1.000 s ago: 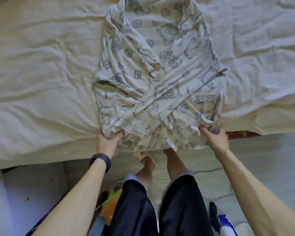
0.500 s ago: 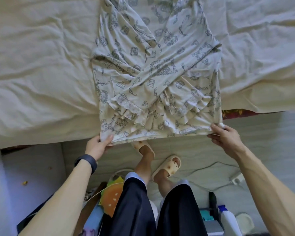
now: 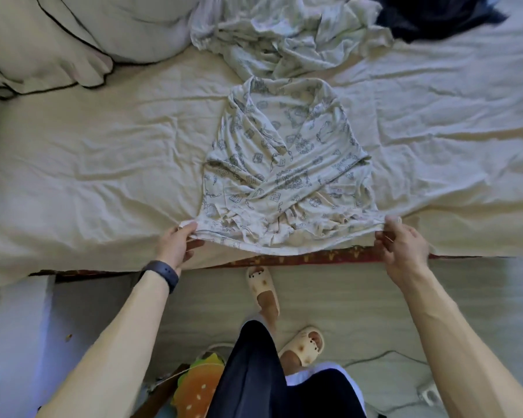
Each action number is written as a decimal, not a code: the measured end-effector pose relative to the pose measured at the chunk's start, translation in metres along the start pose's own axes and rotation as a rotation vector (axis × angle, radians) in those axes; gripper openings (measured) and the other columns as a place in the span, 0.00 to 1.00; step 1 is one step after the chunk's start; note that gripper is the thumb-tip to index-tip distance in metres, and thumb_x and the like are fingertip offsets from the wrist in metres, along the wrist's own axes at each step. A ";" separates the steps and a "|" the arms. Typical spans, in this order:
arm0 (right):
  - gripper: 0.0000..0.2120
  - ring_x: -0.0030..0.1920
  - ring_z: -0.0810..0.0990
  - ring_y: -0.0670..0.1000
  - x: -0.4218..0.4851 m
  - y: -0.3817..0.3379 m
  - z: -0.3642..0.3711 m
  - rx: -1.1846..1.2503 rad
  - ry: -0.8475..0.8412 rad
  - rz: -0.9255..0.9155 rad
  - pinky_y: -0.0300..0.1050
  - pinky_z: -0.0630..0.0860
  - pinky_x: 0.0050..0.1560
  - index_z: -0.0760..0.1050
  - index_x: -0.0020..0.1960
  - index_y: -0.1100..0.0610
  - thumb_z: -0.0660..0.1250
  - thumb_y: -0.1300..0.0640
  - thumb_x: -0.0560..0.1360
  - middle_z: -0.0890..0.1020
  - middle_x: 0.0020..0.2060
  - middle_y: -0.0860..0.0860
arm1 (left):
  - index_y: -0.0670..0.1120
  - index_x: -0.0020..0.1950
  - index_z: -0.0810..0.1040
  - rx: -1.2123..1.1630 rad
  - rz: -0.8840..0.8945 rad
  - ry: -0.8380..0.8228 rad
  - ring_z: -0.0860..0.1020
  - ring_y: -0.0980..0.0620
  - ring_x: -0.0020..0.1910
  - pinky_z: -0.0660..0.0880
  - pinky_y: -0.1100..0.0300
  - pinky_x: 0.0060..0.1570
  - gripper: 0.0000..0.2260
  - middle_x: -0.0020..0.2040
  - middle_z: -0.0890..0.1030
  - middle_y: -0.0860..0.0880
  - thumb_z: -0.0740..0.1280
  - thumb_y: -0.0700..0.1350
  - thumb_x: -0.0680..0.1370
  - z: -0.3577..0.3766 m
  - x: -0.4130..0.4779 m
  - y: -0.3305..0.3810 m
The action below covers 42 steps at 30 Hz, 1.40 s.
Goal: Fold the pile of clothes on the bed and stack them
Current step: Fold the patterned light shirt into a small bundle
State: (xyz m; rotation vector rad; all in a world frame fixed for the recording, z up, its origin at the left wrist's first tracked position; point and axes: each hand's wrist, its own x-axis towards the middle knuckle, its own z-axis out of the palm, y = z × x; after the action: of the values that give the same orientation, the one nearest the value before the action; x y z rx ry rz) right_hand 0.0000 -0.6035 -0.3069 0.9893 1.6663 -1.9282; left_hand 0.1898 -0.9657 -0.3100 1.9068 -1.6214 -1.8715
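The left hand [image 3: 175,245] and right hand [image 3: 400,245] each pinch a near hem corner of the printed garment [image 3: 287,176], which lies at the bed's [image 3: 103,176] near edge with its long axis running away from the person. Beyond it, a dark garment [image 3: 435,16] is cut off at the top.

One head-worn wide view — looking steeply down over the bed [image 3: 103,176] edge and floor [image 3: 344,297], close in.

A creased cream sheet [image 3: 103,176] covered the bed [image 3: 314,256], pillow [image 3: 73,34] far left; pale floor [image 3: 344,297] lay below
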 end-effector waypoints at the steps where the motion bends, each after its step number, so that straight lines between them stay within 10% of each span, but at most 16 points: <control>1: 0.08 0.26 0.78 0.45 0.007 -0.011 0.011 0.019 0.005 -0.012 0.36 0.75 0.27 0.70 0.48 0.57 0.70 0.60 0.80 0.77 0.36 0.53 | 0.48 0.46 0.77 -0.004 0.020 0.018 0.83 0.55 0.33 0.69 0.66 0.23 0.04 0.43 0.83 0.49 0.70 0.45 0.79 0.002 0.006 0.016; 14: 0.10 0.23 0.77 0.47 0.193 -0.125 0.207 -0.026 0.059 -0.061 0.38 0.78 0.28 0.72 0.56 0.62 0.69 0.60 0.79 0.77 0.33 0.55 | 0.44 0.44 0.77 -0.068 0.121 0.017 0.81 0.53 0.29 0.72 0.64 0.24 0.04 0.38 0.82 0.46 0.72 0.42 0.76 0.120 0.204 0.221; 20: 0.06 0.25 0.77 0.45 0.300 -0.145 0.288 -0.072 0.058 -0.034 0.36 0.75 0.28 0.72 0.45 0.60 0.66 0.62 0.80 0.75 0.34 0.53 | 0.43 0.47 0.79 -0.092 0.044 0.043 0.79 0.50 0.30 0.69 0.62 0.24 0.06 0.39 0.81 0.45 0.72 0.44 0.76 0.182 0.320 0.263; 25: 0.10 0.40 0.81 0.38 0.328 -0.147 0.303 -0.198 -0.044 -0.114 0.32 0.78 0.48 0.76 0.61 0.58 0.63 0.66 0.81 0.77 0.43 0.46 | 0.40 0.63 0.77 -0.202 0.058 -0.115 0.82 0.54 0.38 0.76 0.64 0.31 0.14 0.53 0.85 0.47 0.69 0.40 0.78 0.197 0.338 0.260; 29: 0.25 0.53 0.80 0.47 0.322 -0.134 0.290 -0.689 0.008 -0.377 0.44 0.78 0.61 0.71 0.72 0.55 0.68 0.66 0.77 0.78 0.65 0.54 | 0.53 0.73 0.68 0.582 0.564 0.005 0.76 0.43 0.60 0.76 0.51 0.60 0.31 0.65 0.72 0.44 0.72 0.40 0.72 0.205 0.334 0.248; 32: 0.27 0.63 0.77 0.55 0.320 -0.126 0.279 -1.094 0.022 -0.585 0.52 0.72 0.70 0.70 0.75 0.48 0.70 0.56 0.77 0.69 0.72 0.54 | 0.59 0.69 0.74 0.979 0.795 0.088 0.69 0.42 0.66 0.68 0.48 0.64 0.23 0.71 0.68 0.46 0.71 0.52 0.74 0.211 0.329 0.254; 38: 0.13 0.74 0.61 0.59 0.339 -0.141 0.280 -1.513 -0.041 -0.779 0.56 0.60 0.70 0.79 0.63 0.46 0.66 0.47 0.80 0.70 0.74 0.51 | 0.53 0.47 0.80 1.123 0.885 0.071 0.74 0.43 0.58 0.67 0.50 0.56 0.09 0.54 0.80 0.49 0.65 0.57 0.79 0.223 0.342 0.275; 42: 0.15 0.65 0.73 0.61 0.358 -0.154 0.297 -1.437 -0.071 -0.775 0.57 0.61 0.65 0.78 0.57 0.52 0.59 0.45 0.81 0.83 0.55 0.59 | 0.51 0.45 0.76 0.939 0.726 0.168 0.79 0.36 0.49 0.72 0.48 0.50 0.13 0.45 0.83 0.41 0.60 0.57 0.82 0.223 0.350 0.286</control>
State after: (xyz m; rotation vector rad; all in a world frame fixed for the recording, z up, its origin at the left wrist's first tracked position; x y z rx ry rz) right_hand -0.4204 -0.8084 -0.4530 -0.3325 2.7864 -0.4932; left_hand -0.2431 -1.1862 -0.4450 1.1995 -2.8609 -0.6807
